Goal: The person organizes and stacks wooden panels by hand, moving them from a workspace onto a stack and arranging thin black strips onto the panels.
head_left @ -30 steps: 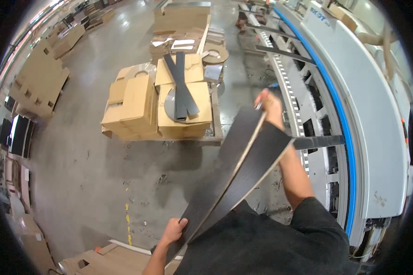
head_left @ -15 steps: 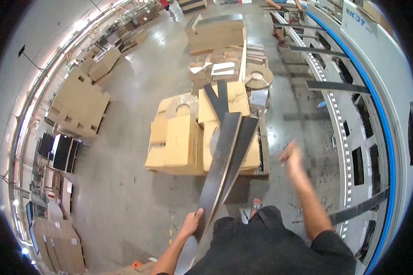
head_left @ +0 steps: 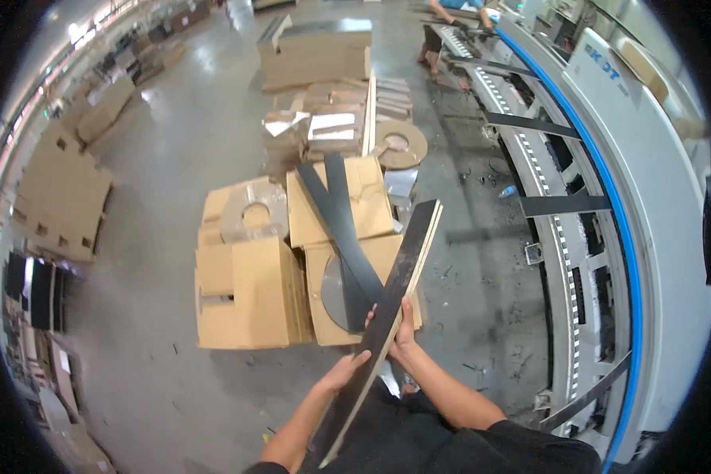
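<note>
A stack of long dark boards (head_left: 389, 304) with pale raw edges slants in front of my body, its far end toward the upper right. My left hand (head_left: 346, 371) grips the stack's left side near its lower half, thumb on top. Farther up, my right hand (head_left: 403, 328) is wrapped round it, with fingertips showing on the left edge. Just beyond are two black edging strips (head_left: 341, 229), lying crossed over cardboard boxes (head_left: 253, 276); their near ends pass behind the boards.
On the right runs a long machine with a blue rail (head_left: 620, 237) and black support arms (head_left: 565, 206). Behind the boxes stand stacked cardboard pieces (head_left: 324, 134) and a cardboard ring (head_left: 399, 144). Another person's arm (head_left: 444, 11) is at the machine's far end. Pallet stacks (head_left: 63, 189) line the left.
My right hand, free and apart before, has come in and taken hold of the boards. The fanned boards now lie together. My view has shifted to the right.
</note>
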Tool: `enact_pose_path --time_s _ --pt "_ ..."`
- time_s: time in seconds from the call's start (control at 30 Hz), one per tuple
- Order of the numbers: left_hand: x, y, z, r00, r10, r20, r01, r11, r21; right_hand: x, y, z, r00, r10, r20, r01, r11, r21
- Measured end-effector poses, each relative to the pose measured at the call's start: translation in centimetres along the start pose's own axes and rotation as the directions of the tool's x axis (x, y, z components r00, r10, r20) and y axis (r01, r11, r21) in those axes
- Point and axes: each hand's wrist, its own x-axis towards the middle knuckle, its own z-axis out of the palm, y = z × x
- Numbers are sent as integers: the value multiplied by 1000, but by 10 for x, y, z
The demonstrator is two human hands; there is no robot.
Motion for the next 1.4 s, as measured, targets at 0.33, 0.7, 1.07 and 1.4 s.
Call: enact_pose_path --time_s 0.33,0.7,1.07,1.4 --pt "30 -44 -110 976 93 -199 -32 957 287 170 -17 4 820 -437 -369 141 780 -610" --pt "278 48 -189 778 232 -584 21 919 394 227 -79 -171 706 -708 15 -233 -252 -939" --pt "436 13 -178 531 232 -815 103 937 333 206 38 -171 776 -601 -191 -292 -75 -953" --pt "447 15 -171 530 309 -789 178 870 460 223 45 -162 716 -678 -169 -196 37 -980"
